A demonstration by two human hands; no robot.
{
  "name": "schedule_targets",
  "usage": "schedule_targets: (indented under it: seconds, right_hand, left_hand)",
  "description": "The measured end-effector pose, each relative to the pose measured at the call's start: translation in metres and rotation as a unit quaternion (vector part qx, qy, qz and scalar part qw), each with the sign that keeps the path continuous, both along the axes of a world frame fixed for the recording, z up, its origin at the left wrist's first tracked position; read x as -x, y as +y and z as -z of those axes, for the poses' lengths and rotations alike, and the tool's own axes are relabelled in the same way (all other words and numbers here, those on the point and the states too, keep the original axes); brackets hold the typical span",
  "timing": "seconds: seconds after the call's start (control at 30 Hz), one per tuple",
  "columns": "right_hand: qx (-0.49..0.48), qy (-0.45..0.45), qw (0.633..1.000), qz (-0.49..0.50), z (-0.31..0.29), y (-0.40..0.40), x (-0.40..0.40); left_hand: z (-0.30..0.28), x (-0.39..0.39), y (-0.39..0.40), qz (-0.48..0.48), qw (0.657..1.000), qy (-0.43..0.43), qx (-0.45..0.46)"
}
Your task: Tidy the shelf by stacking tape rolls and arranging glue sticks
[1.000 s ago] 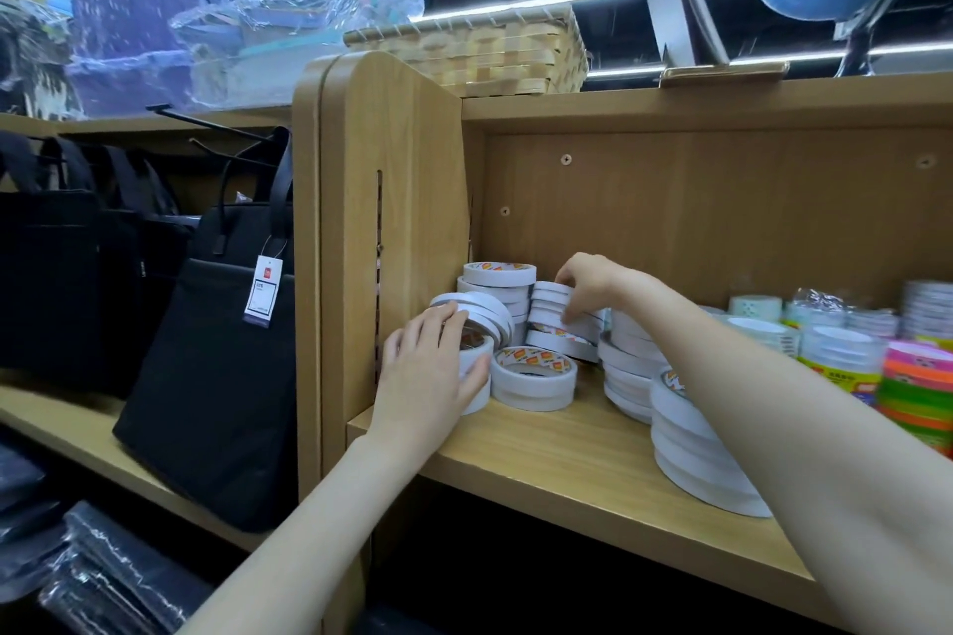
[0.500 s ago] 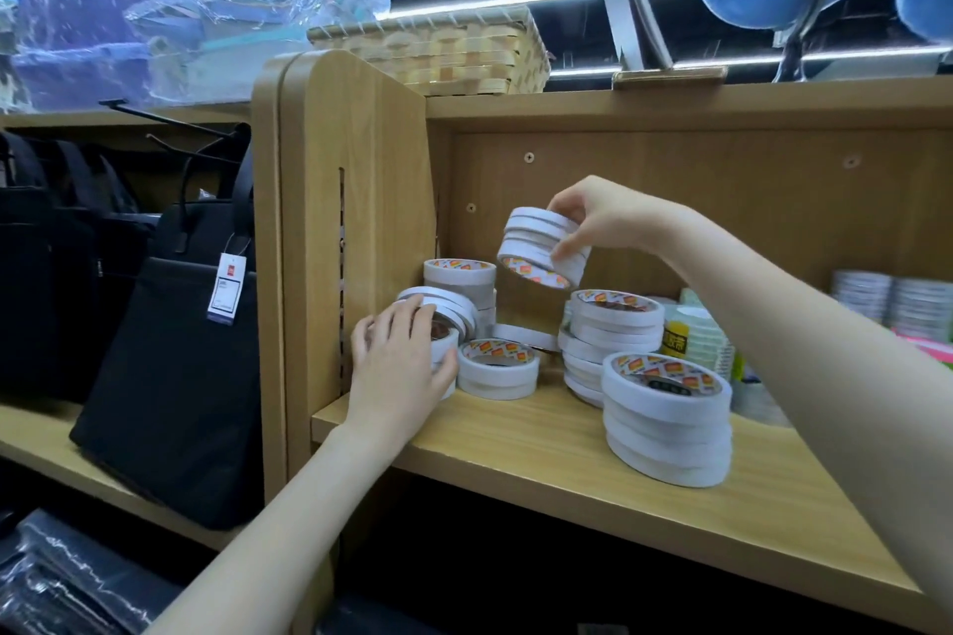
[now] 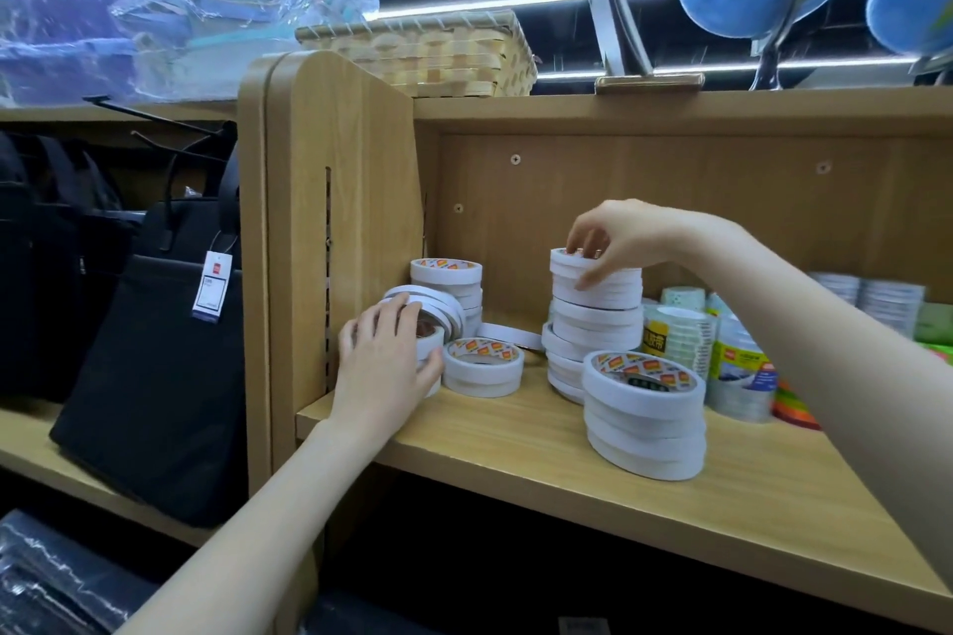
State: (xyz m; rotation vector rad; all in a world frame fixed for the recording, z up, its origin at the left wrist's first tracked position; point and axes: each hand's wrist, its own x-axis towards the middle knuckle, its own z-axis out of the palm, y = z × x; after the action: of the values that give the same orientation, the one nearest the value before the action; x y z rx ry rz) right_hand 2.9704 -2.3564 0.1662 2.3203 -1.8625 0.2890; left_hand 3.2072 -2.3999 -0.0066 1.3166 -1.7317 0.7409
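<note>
Right hand [image 3: 626,242] pinched a few tape rolls [image 3: 593,276] atop the tall stack mid-shelf [image 3: 515,433]. Left hand [image 3: 384,361] lay flat on tipped rolls [image 3: 428,307] near the shelf's left edge, probably just steadying them.

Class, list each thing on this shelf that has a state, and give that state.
Tall stack: upright, right hand gripping its top rolls.
Front stack: upright, untouched.
Corner rolls: leaning, left hand resting on them.
Single roll: lying flat.
</note>
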Motion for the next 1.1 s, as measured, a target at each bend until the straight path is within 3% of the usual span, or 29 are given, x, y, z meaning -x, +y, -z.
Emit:
schedule_targets:
  seconds: [0.07,0.13,0.33,0.43,0.57,0.77,0.83,0.93,1.03,1.1]
  right_hand:
    - [0.072,-0.019,0.996,-0.048,0.000,-0.002,-0.013]
    - [0.085,-0.005,0.992,-0.088,0.008,-0.008,-0.035]
    - [-0.064,0.145,0.986,-0.042,0.057,-0.045,-0.079]
    - [-0.111,0.142,0.983,-0.037,0.073,-0.051,-0.077]
    - [-0.193,0.116,0.972,-0.067,0.079,-0.043,-0.076]
    - [-0.265,0.082,0.955,-0.109,0.065,-0.024,-0.062]
    - [-0.211,0.041,0.968,-0.129,0.058,-0.024,-0.063]
    - [-0.078,0.040,0.994,-0.072,0.058,-0.038,-0.067]
    - [-0.092,0.110,0.990,-0.020,0.071,-0.055,-0.072]
    - [-0.102,0.100,0.990,-0.005,0.079,-0.062,-0.073]
  left_hand:
    - [0.001,-0.002,-0.001,0.005,1.000,-0.001,0.005]
    - [0.001,-0.006,-0.002,0.010,1.000,-0.007,0.016]
    - [-0.006,-0.018,-0.001,0.018,0.999,-0.041,0.000]
    - [-0.007,-0.021,-0.002,0.026,0.999,-0.044,0.007]
    - [-0.009,-0.022,-0.003,0.075,0.997,0.013,-0.024]
    - [-0.007,-0.022,-0.004,0.062,0.998,0.007,-0.007]
    - [-0.004,-0.021,-0.004,0.071,0.997,0.020,-0.014]
    - [-0.002,-0.021,-0.004,0.078,0.996,0.031,-0.017]
    - [-0.002,-0.021,-0.005,0.076,0.997,0.024,-0.013]
    - [-0.002,-0.022,-0.003,0.068,0.997,0.019,-0.010]
